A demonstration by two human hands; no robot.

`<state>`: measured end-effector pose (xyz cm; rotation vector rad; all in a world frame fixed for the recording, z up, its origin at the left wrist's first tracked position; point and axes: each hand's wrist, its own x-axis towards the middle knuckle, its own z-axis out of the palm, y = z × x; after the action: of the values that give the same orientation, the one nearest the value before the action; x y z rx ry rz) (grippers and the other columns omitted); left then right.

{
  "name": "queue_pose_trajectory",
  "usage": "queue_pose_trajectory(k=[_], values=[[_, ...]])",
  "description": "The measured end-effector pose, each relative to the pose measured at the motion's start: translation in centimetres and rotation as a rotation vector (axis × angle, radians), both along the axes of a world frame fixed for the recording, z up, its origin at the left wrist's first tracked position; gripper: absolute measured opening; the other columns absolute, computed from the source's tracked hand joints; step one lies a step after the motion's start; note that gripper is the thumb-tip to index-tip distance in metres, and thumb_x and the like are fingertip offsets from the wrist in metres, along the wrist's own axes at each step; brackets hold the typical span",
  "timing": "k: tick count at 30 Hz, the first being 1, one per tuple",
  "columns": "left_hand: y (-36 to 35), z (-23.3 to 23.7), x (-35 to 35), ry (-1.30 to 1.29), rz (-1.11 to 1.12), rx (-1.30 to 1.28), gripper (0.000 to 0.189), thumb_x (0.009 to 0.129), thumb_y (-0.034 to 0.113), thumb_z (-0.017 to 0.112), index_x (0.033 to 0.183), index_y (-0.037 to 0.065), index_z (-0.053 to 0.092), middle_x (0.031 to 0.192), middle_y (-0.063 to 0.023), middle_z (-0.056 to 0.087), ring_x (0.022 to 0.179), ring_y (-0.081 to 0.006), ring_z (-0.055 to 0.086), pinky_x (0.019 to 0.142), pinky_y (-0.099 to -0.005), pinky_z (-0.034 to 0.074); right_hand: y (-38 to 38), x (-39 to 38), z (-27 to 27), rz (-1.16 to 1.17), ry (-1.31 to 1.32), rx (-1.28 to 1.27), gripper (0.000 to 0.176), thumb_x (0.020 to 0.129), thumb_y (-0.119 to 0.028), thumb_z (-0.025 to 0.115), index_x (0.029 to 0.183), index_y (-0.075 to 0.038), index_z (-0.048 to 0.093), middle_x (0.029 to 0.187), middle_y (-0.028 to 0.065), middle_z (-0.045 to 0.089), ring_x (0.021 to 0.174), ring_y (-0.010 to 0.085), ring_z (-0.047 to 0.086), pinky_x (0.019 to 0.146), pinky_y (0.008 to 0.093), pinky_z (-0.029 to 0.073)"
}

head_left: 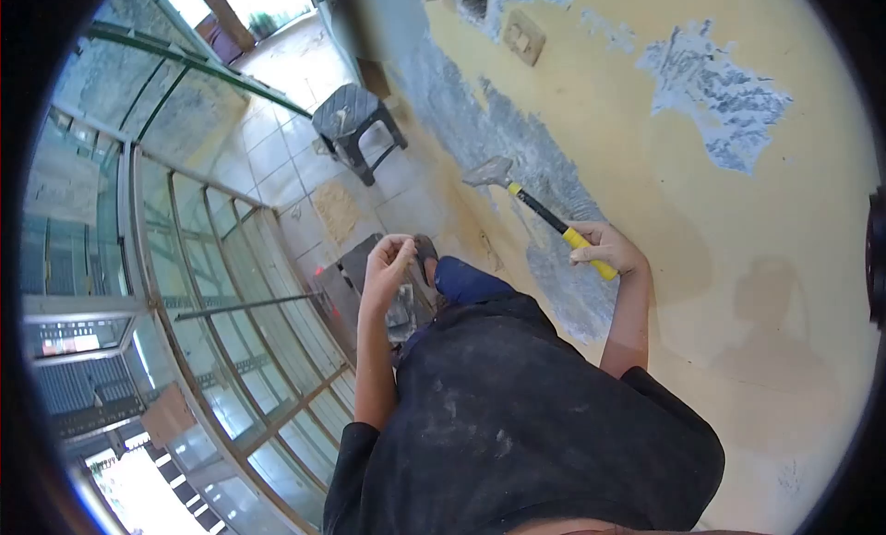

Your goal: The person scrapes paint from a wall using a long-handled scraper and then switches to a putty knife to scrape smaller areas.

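A dark, dusty shirt [517, 424] fills the bottom centre of the frame. Right of centre, the right hand [609, 247] has its fingers wrapped around the yellow grip of a hammer [540, 209]. From those fingers the handle slants to the upper left, its head over the grey patch [549, 166] on the wall [609, 120]. The left hand [392, 255], farther from the hammer, is curled near centre; whether it pinches anything, I cannot tell.
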<state>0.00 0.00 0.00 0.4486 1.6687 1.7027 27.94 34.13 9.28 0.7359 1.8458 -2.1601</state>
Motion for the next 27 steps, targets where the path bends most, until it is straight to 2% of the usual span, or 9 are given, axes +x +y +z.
queue_pose_trajectory(k=[3, 5, 11, 13, 15, 18, 19, 21, 27], values=[[2.6, 2.0, 0.9, -0.008, -0.132, 0.004, 0.022, 0.104, 0.020, 0.062, 0.113, 0.000, 0.063, 0.095, -0.0006, 0.065, 0.085, -0.0086, 0.060, 0.079, -0.0262, 0.050, -0.9, 0.5, 1.4, 0.007, -0.027, 0.036, 0.075, 0.081, -0.010, 0.081, 0.148, 0.000, 0.050, 0.115, 0.0043, 0.067, 0.103, 0.0133, 0.064, 0.090, 0.0303, 0.053], [5.5, 1.6, 0.4, -0.058, -0.225, 0.046, 0.034, 0.106, 0.024, 0.060, 0.127, -0.002, 0.059, 0.109, -0.0072, 0.069, 0.091, -0.0120, 0.063, 0.083, -0.0289, 0.052, -0.6, 0.3, 1.7, 0.010, 0.062, 0.060, 0.072, 0.081, -0.009, 0.081, 0.146, 0.001, 0.052, 0.114, 0.0035, 0.067, 0.104, 0.0126, 0.063, 0.091, 0.0299, 0.051], [12.6, 7.2, -0.2, -0.185, -0.436, 0.213, 0.043, 0.106, 0.022, 0.057, 0.142, -0.002, 0.052, 0.129, -0.0170, 0.065, 0.108, -0.0216, 0.066, 0.093, -0.0354, 0.054, -1.1, -0.7, 3.6, -0.011, 0.077, 0.083, 0.077, 0.081, -0.012, 0.085, 0.149, 0.000, 0.050, 0.126, 0.0005, 0.064, 0.110, 0.0087, 0.056, 0.099, 0.0268, 0.045], [15.0, 7.8, -0.7, -0.212, -0.495, 0.261, 0.042, 0.106, 0.023, 0.059, 0.139, -0.002, 0.054, 0.130, -0.0162, 0.065, 0.110, -0.0237, 0.066, 0.092, -0.0364, 0.055, -1.9, -1.4, 5.2, -0.065, 0.187, 0.090, 0.079, 0.082, -0.012, 0.084, 0.151, -0.001, 0.048, 0.115, 0.0014, 0.066, 0.097, 0.0076, 0.057, 0.087, 0.0266, 0.047], [17.7, 7.6, -1.6, -0.261, -0.509, 0.376, 0.048, 0.104, 0.025, 0.063, 0.139, -0.006, 0.054, 0.131, -0.0166, 0.066, 0.116, -0.0248, 0.067, 0.091, -0.0369, 0.055, -1.7, -2.0, 5.1, -0.121, 0.259, 0.113, 0.077, 0.084, -0.013, 0.084, 0.152, -0.003, 0.048, 0.114, 0.0004, 0.065, 0.097, 0.0067, 0.054, 0.086, 0.0261, 0.047], [20.3, 10.0, -1.5, -0.284, -0.480, 0.429, 0.035, 0.105, 0.022, 0.061, 0.126, -0.006, 0.064, 0.128, -0.0140, 0.067, 0.116, -0.0266, 0.067, 0.089, -0.0371, 0.056, -2.1, -2.3, 6.3, -0.103, 0.239, 0.243, 0.073, 0.086, -0.016, 0.083, 0.151, -0.007, 0.050, 0.119, 0.0018, 0.066, 0.094, 0.0063, 0.056, 0.081, 0.0253, 0.049], [21.4, 10.7, -1.7, -0.300, -0.424, 0.430, 0.032, 0.105, 0.020, 0.060, 0.122, -0.006, 0.065, 0.127, -0.0135, 0.067, 0.116, -0.0269, 0.067, 0.089, -0.0373, 0.056, -2.1, -2.4, 6.5, -0.119, 0.247, 0.256, 0.073, 0.086, -0.016, 0.083, 0.151, -0.007, 0.050, 0.119, 0.0018, 0.066, 0.094, 0.0063, 0.056, 0.081, 0.0253, 0.049], [22.5, 10.7, -2.2, -0.316, -0.454, 0.466, 0.030, 0.106, 0.019, 0.059, 0.122, -0.006, 0.065, 0.128, -0.0137, 0.067, 0.117, -0.0271, 0.066, 0.090, -0.0375, 0.055, -2.3, -2.6, 6.6, -0.143, 0.162, 0.130, 0.075, 0.089, -0.015, 0.082, 0.153, -0.003, 0.046, 0.137, 0.0053, 0.061, 0.115, 0.0107, 0.055, 0.103, 0.0284, 0.045], [24.4, 12.5, -3.2, -0.365, -0.536, 0.547, 0.029, 0.107, 0.015, 0.054, 0.123, -0.006, 0.064, 0.126, -0.0151, 0.067, 0.119, -0.0272, 0.065, 0.098, -0.0386, 0.052, -2.6, -3.6, 7.0, -0.178, 0.203, 0.188, 0.072, 0.093, -0.028, 0.078, 0.150, 0.003, 0.047, 0.131, 0.0088, 0.062, 0.111, 0.0141, 0.060, 0.097, 0.0314, 0.049]])
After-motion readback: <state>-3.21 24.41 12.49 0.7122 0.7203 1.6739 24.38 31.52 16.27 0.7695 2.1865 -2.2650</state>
